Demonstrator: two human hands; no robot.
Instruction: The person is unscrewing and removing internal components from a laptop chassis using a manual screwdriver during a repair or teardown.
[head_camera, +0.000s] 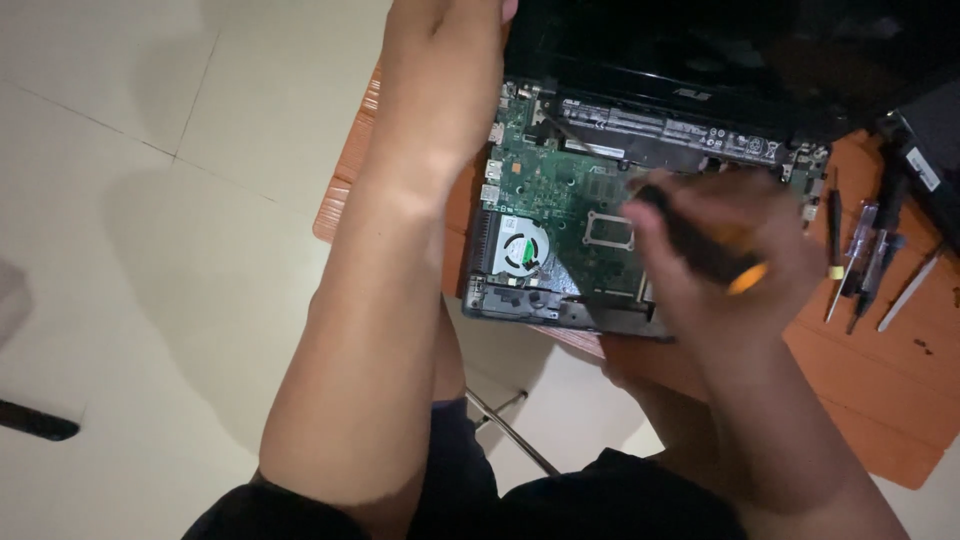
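An opened laptop (560, 170) lies on a small orange table (880, 370), its green circuit board, round cooling fan (523, 248) and long black battery (650, 128) exposed. My right hand (730, 260) grips a screwdriver with a black and orange handle (712, 250) over the right part of the board. My left hand (445, 70) rests at the laptop's left rear corner, fingers out of view past the top edge. The dark screen lid (740, 50) stands open at the back.
Several slim tools, screwdrivers and a tweezer-like piece (860, 260), lie on the table right of the laptop. A dark device (930, 150) sits at the far right. The floor has pale tiles (150, 250); a black object (35, 422) lies at the left. A metal table leg (510, 430) shows below.
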